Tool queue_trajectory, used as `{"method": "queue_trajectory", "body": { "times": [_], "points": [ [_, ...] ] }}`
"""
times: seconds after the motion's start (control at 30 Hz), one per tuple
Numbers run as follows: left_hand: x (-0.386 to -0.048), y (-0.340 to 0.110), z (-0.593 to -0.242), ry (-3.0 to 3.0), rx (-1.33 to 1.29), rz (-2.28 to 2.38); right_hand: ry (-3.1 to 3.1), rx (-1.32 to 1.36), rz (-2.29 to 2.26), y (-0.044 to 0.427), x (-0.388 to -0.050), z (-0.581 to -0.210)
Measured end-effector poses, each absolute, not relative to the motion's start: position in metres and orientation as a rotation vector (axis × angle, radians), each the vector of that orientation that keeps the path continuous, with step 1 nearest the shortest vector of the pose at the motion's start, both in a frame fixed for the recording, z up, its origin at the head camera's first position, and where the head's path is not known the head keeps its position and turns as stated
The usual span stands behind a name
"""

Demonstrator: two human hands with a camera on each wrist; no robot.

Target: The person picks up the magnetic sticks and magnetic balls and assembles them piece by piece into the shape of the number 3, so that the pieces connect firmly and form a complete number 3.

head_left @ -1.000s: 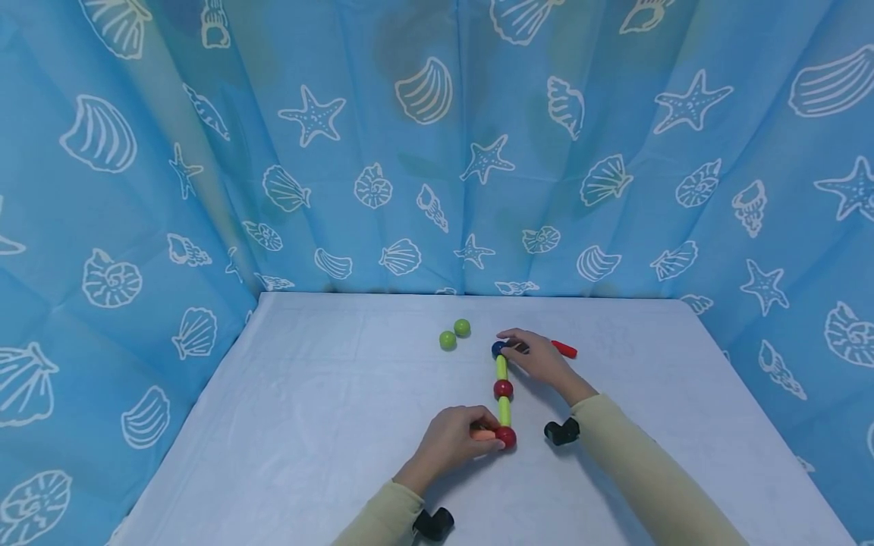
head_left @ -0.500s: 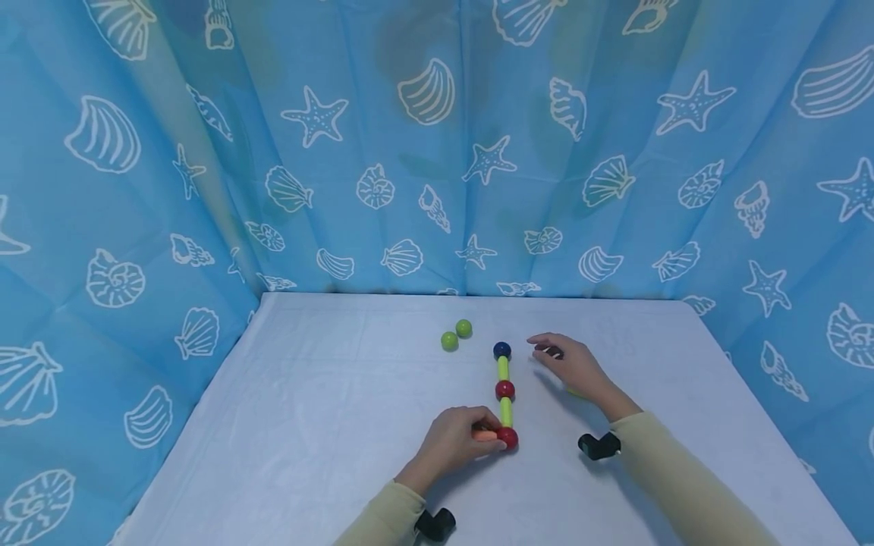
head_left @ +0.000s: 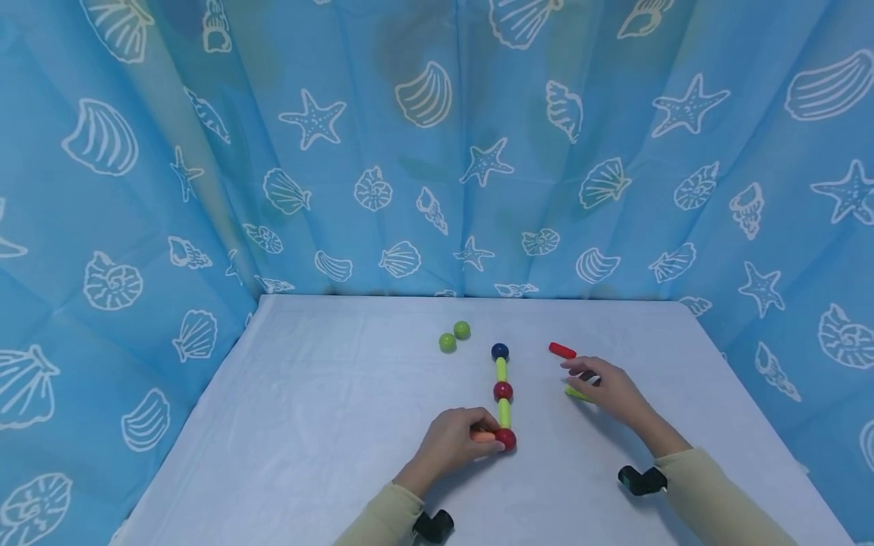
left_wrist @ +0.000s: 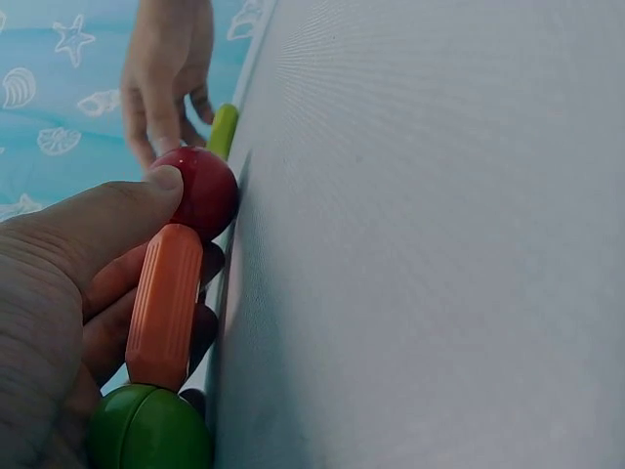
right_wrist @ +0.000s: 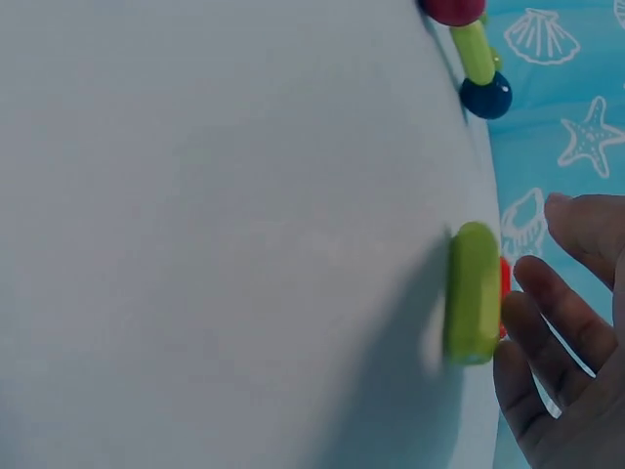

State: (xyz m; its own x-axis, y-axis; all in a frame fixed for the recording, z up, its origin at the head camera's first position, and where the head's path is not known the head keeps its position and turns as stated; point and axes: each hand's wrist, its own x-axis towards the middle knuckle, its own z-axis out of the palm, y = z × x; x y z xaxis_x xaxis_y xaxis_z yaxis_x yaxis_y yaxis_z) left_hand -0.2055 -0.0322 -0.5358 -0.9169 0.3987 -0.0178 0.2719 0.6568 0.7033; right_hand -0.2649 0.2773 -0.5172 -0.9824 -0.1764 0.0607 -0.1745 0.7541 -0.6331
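As right hand (head_left: 611, 390) withdraws, red rod (head_left: 562, 350) uncovered

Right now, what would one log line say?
left hand: holds orange stick, end red ball | right hand: near loose green stick

Deep red is shown on the near ball (head_left: 506, 439) and the middle ball (head_left: 502, 390), dark blue on the far ball (head_left: 500, 351). Bright yellow-green is shared by the two linking rods (head_left: 504, 413) and the loose rod (right_wrist: 474, 293). The ridged rod (left_wrist: 164, 303) is coloured orange; the ball joined to it (left_wrist: 151, 430) is coloured green, crossed by a thin darker line. Light green is seen on the paired balls (head_left: 447, 343), red on the far rod (head_left: 562, 350). The whitish surface (head_left: 328, 394) is backed by a blue curtain (head_left: 382, 136), patterned with white-outlined shells and starfish.
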Motion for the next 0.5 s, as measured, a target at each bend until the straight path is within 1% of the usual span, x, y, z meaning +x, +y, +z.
{"method": "queue_trajectory", "body": {
  "times": [0.2,0.37,0.5],
  "points": [
    [-0.206,-0.033,-0.535,2.7,0.554,1.113,2.98,-0.243,-1.032,0.281,-0.252,-0.52],
    [-0.206,-0.033,-0.535,2.694,0.554,1.128,2.969,-0.146,-0.98,0.286,-0.248,-0.53],
    [-0.205,-0.033,-0.534,2.694,0.553,1.127,2.984,-0.141,-0.975,0.288,-0.247,-0.537]
  ]
}}
